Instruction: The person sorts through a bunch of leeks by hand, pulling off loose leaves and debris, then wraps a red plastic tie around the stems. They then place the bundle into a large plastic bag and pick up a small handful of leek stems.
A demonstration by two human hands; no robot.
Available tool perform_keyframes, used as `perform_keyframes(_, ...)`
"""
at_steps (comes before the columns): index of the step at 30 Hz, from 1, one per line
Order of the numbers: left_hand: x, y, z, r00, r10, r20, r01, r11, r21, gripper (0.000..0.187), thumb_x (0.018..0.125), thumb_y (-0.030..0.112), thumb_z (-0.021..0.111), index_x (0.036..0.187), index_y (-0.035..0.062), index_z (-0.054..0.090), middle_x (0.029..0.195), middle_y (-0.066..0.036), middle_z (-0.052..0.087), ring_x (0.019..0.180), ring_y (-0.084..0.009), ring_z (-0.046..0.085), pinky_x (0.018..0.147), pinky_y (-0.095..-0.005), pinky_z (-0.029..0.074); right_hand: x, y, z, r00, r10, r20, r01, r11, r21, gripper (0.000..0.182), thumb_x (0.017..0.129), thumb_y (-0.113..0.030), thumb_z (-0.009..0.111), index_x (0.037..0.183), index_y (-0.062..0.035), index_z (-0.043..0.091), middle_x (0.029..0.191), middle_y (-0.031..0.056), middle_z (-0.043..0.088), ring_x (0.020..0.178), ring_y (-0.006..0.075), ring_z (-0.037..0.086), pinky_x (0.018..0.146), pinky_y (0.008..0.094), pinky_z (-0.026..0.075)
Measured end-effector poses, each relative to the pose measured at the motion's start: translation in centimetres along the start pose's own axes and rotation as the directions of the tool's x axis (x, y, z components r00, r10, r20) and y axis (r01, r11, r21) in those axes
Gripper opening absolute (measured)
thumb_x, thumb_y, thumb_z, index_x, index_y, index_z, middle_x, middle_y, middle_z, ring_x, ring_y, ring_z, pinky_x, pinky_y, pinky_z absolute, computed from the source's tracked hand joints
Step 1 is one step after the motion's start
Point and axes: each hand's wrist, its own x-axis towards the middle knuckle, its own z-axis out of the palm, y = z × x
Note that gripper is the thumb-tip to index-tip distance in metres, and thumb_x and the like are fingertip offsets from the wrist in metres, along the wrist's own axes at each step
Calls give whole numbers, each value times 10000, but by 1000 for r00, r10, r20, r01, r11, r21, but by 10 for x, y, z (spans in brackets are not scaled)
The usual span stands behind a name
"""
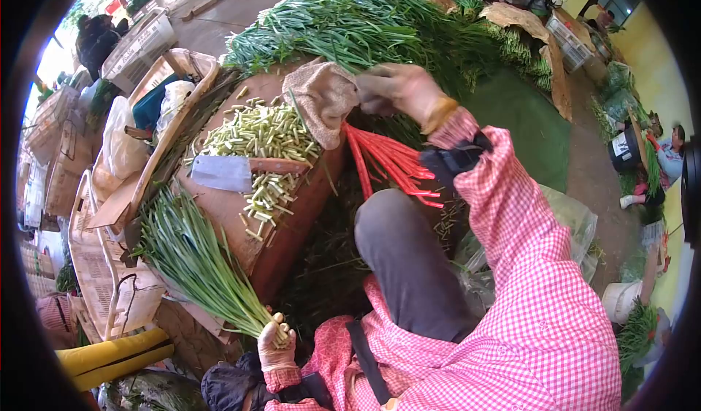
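Observation:
My left hand (276,344), in a pale glove, is closed around the stem ends of a bunch of garlic chives (208,254). Its long green leaves reach up across the corner of a reddish-brown block (226,221). Beyond the block's near edge, my gloved right hand (405,93) is blurred, its fingers beside a beige cloth (321,97); whether they grip anything cannot be made out. Red strips (387,161) hang below that hand. A cleaver (226,173) with a wooden handle lies on the block among many short cut stem pieces (255,135).
A large heap of green chives (350,27) lies at the far side, near a green sheet (522,122). Plastic crates (139,49) and a wooden-rimmed basket (175,93) with bags stand at left. Clear plastic (569,225) lies at right. Other people sit farther off.

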Motion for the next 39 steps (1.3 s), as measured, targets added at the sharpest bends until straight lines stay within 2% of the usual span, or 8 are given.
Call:
perform_keyframes(5, 3, -1, -14, 999, 24, 28, -24, 1000, 15, 336, 823, 103, 570, 1140, 23, 493, 935, -100, 624, 742, -196, 622, 621, -364, 535, -80, 121, -48, 929, 356, -102, -361, 932, -36, 162, 731, -120, 673, 854, -18, 642, 715, 42, 632, 615, 121, 595, 583, 250, 498)
perform_keyframes(12, 2, -4, -8, 998, 67, -14, -66, 995, 71, 310, 837, 141, 557, 1094, -26, 512, 884, -84, 624, 737, -189, 622, 638, -357, 531, -134, 164, -33, 871, -44, -489, -84, 968, -238, 230, 806, -213, 626, 967, -49, 632, 827, 66, 641, 741, 168, 614, 658, 294, 475)
perform_keyframes(15, 8, -7, -22, 998, 69, 14, -70, 993, 90, 320, 834, 145, 560, 1098, -28, 509, 872, -91, 625, 734, -193, 622, 639, -357, 533, -129, 149, -58, 919, -380, -109, 29, 340, -940, 322, 828, -382, 545, 906, -83, 640, 857, 108, 640, 805, 261, 610, 709, 371, 463)
perform_keyframes(17, 12, -7, -27, 998, 54, 16, -55, 995, 78, 375, 830, 129, 561, 1169, 16, 447, 909, -101, 612, 732, -194, 615, 633, -359, 530, -112, 136, -48, 903, 371, -216, -318, 239, -917, 499, 803, -543, 450, 870, -89, 644, 915, 119, 635, 882, 302, 592, 759, 429, 440)
perform_keyframes(19, 10, -6, -27, 999, 35, -21, -35, 999, 28, 539, 823, 96, 564, 1308, 105, 328, 989, -114, 587, 730, -194, 599, 621, -363, 522, -108, 151, -41, 827, 521, -212, -268, 35, -963, 512, 787, -562, 471, 868, -86, 639, 851, 97, 646, 819, 264, 606, 730, 404, 447)
perform_keyframes(23, 7, -7, -22, 999, 36, -18, -36, 999, 22, 535, 826, 96, 559, 1309, 105, 331, 988, -113, 590, 740, -197, 599, 629, -364, 521, -113, 186, -52, 721, 675, -157, -691, 687, -225, 366, 803, -405, 595, 928, -61, 623, 795, 119, 657, 616, 214, 629, 504, 304, 475)
perform_keyframes(26, 7, -8, -14, 998, 50, 24, -52, 998, 45, 534, 823, 94, 562, 1308, 103, 340, 983, -116, 593, 746, -199, 598, 641, -367, 521, -110, 187, -48, 704, 706, -79, -707, 707, 16, 360, 807, -325, 629, 1017, -34, 593, 774, 146, 656, 568, 182, 623, 448, 253, 462)
perform_keyframes(39, 9, -5, -24, 1000, 12, 17, -12, 999, 31, 512, 804, 104, 588, 1270, 95, 375, 986, -108, 584, 749, -186, 598, 657, -362, 518, -105, 160, -40, 744, 666, -63, -642, 685, -343, 158, 816, -206, 573, 858, -57, 607, 703, 67, 661, 473, 151, 593, 479, 280, 449)
